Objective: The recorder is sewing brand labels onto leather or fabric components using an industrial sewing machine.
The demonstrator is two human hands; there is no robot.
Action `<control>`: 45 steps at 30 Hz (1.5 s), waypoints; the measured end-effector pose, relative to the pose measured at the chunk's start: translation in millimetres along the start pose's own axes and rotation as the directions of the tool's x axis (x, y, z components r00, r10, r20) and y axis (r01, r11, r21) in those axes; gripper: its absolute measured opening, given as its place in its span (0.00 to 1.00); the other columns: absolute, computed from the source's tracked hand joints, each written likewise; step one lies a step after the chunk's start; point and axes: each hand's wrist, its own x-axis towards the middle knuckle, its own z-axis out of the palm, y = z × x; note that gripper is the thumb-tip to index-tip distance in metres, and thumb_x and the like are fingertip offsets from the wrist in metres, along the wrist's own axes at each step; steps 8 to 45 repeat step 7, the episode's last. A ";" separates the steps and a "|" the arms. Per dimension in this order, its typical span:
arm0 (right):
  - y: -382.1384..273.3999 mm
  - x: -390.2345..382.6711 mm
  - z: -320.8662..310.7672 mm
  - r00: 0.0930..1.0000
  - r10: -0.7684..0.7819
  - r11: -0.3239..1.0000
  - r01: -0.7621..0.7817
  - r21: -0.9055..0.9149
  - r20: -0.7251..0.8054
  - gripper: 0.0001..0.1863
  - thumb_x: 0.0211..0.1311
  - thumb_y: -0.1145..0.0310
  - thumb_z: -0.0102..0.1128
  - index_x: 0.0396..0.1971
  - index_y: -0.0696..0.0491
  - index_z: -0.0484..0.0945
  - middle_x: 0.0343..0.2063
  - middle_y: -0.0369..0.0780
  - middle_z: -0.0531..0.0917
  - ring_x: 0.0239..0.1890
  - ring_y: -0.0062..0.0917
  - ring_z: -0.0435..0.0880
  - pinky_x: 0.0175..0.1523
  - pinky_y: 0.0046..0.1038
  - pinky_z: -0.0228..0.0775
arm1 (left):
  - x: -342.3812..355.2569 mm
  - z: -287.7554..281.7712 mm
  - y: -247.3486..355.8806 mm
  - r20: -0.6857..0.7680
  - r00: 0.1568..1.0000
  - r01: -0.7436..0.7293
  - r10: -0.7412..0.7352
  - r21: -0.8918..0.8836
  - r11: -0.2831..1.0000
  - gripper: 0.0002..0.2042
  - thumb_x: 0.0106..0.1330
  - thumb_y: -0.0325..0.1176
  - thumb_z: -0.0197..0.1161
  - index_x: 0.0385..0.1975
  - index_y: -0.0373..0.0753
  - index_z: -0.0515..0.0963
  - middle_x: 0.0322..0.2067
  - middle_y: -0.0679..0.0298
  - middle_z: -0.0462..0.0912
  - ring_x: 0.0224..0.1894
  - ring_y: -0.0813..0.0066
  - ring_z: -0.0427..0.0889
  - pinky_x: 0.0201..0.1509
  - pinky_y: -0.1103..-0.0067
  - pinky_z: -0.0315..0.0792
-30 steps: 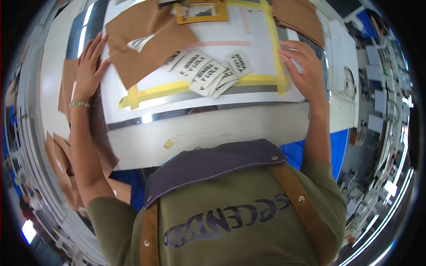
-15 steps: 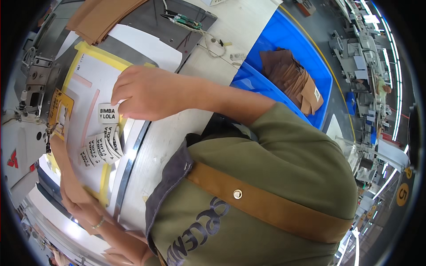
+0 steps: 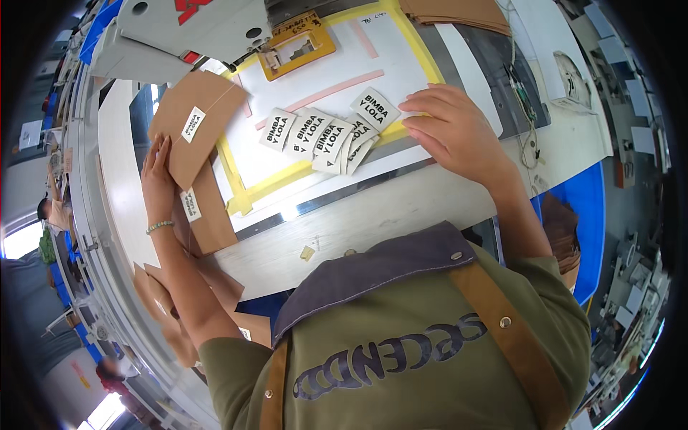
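Observation:
My left hand point(image 3: 158, 183) lies on the edge of a brown flat panel point(image 3: 208, 107), fingers stretched out over it. A white printed label point(image 3: 193, 124) sits on that panel, which partly covers another labelled brown panel point(image 3: 215, 208). On the right, my right hand point(image 3: 459, 136) is open, fingertips close beside a single white label point(image 3: 375, 107); I cannot tell whether they touch it. Several more white labels point(image 3: 315, 136) lie overlapped next to it, on a white sheet bordered with yellow tape point(image 3: 269, 199).
The sewing machine head point(image 3: 193, 32) stands beyond the panel, with a yellow frame point(image 3: 326, 46) at its needle. Brown panels point(image 3: 459, 13) are stacked at the back. Green-handled snips point(image 3: 522, 97) lie at the right, and a blue bin point(image 3: 591, 229) stands below the table edge.
The view has turned. My left hand has come away from the needle area to the left, with the brown panel under it. My right hand has drawn back from the single label.

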 end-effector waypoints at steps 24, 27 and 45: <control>16.0 5.3 -17.3 0.999 -0.020 1.000 0.020 -0.009 0.026 0.07 0.66 0.73 0.71 0.42 0.55 0.89 0.52 0.40 0.88 0.58 0.41 0.83 0.66 0.42 0.74 | -8.3 -20.4 82.3 -0.155 0.988 -0.042 0.026 -0.103 0.994 0.27 0.76 0.21 0.55 0.74 0.45 0.74 0.75 0.54 0.73 0.75 0.53 0.73 0.76 0.65 0.72; 16.0 5.3 -17.3 0.999 -0.020 1.000 0.020 -0.009 0.026 0.07 0.66 0.73 0.71 0.42 0.55 0.89 0.52 0.40 0.88 0.58 0.41 0.83 0.66 0.42 0.74 | -8.3 -20.4 82.3 -0.155 0.988 -0.042 0.026 -0.103 0.994 0.27 0.76 0.21 0.55 0.74 0.45 0.74 0.75 0.54 0.73 0.75 0.53 0.73 0.76 0.65 0.72; 16.0 5.3 -17.3 0.999 -0.020 1.000 0.020 -0.009 0.026 0.07 0.66 0.73 0.71 0.42 0.55 0.89 0.52 0.40 0.88 0.58 0.41 0.83 0.66 0.42 0.74 | -8.3 -20.4 82.3 -0.155 0.988 -0.042 0.026 -0.103 0.994 0.27 0.76 0.21 0.55 0.74 0.45 0.74 0.75 0.54 0.73 0.75 0.53 0.73 0.76 0.65 0.72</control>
